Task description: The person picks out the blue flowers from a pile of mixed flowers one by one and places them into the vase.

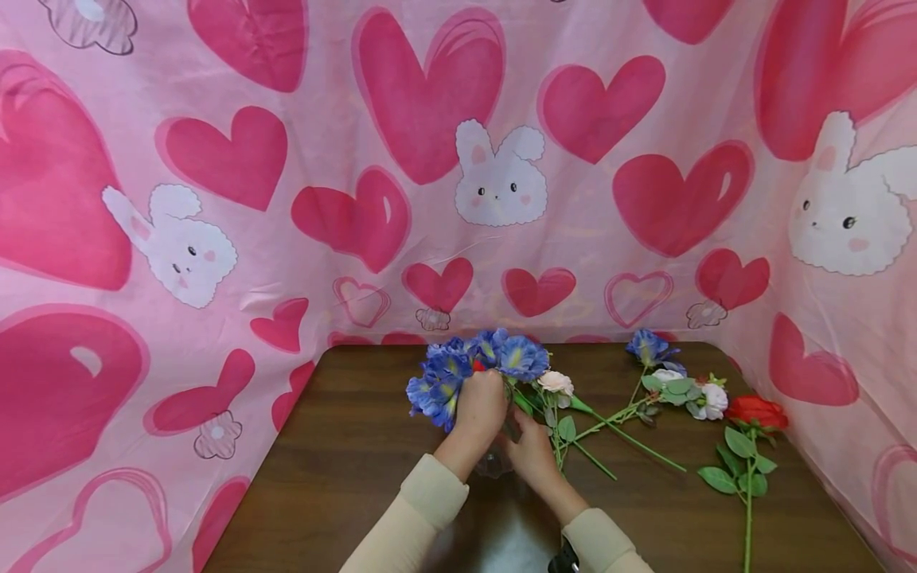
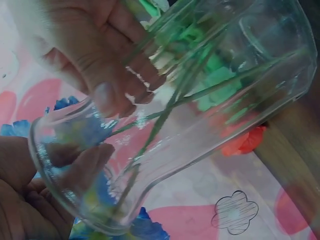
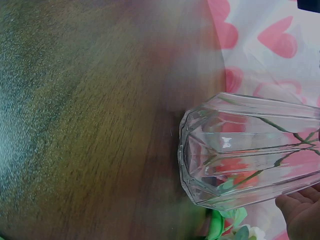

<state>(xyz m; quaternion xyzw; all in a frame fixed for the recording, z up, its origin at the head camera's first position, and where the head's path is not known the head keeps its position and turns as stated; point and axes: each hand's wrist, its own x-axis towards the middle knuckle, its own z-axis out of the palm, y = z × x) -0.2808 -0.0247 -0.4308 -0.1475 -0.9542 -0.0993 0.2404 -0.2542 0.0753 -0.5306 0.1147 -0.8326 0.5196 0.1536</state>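
A clear faceted glass vase (image 1: 493,466) stands between both hands in the head view, largely hidden by them. Green stems (image 2: 165,115) cross inside it in the left wrist view. Blue flowers (image 1: 440,382) spread over its mouth. My left hand (image 1: 481,404) has its fingers curled among these flowers at the rim and grips them there; its fingertips are partly hidden. From the right side, my right hand (image 1: 533,447) holds the vase, its fingers around the neck in the left wrist view. The right wrist view shows the vase's base (image 3: 187,155) close to the tabletop.
Pale flowers (image 1: 556,383) lie just right of the vase, with green stems extending rightward. Farther right are a blue flower (image 1: 648,348), white flowers (image 1: 712,400) and a red rose (image 1: 756,411) on the brown table (image 1: 322,477). A pink heart-patterned cloth (image 1: 430,239) hangs around the table.
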